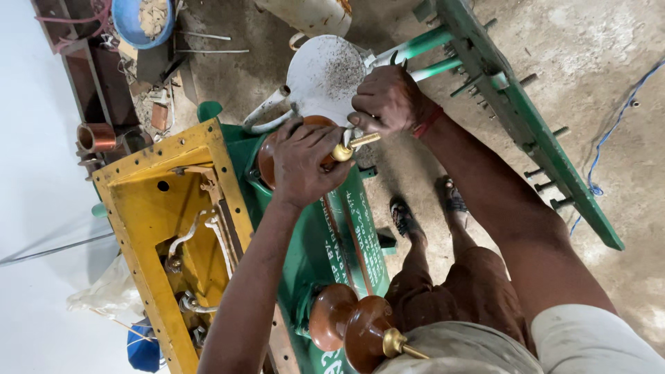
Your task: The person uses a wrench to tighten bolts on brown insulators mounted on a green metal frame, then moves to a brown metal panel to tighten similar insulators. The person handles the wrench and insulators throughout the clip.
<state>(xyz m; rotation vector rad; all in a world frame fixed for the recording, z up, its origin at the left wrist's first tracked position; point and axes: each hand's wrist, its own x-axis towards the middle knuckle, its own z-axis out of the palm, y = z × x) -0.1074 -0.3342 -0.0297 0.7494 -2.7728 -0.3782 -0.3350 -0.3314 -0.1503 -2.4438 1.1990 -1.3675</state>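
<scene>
**Gripping the brass stud on a green tank**

Holding a brown insulator [273,149] on top of the green tank [346,242], the left hand [305,163] is closed over it, fingers wrapped down around its rim. Just beside it, the right hand [388,100] is closed too, pinching a small metal tool [398,61] whose tip shows above the knuckles, and it sits against the brass stud [353,145] that sticks out from the insulator. A red band [428,121] circles the right wrist.

White painted lettering [364,235] runs in long lines down the green side of the tank, between the two insulators. The tank's open top is a yellow frame [149,208] with bolt holes along its edge and pale wires inside.

Counted: two brown insulators in view, the second insulator [353,325] low in the picture with its own brass stud; two sandalled feet [426,208] on the concrete floor [589,41]; one green metal rack [526,118] with pegs along it; one blue bowl [142,21] at the top left; one copper-coloured pipe end [97,136]; one blue wire [609,131] trailing across the floor.
</scene>
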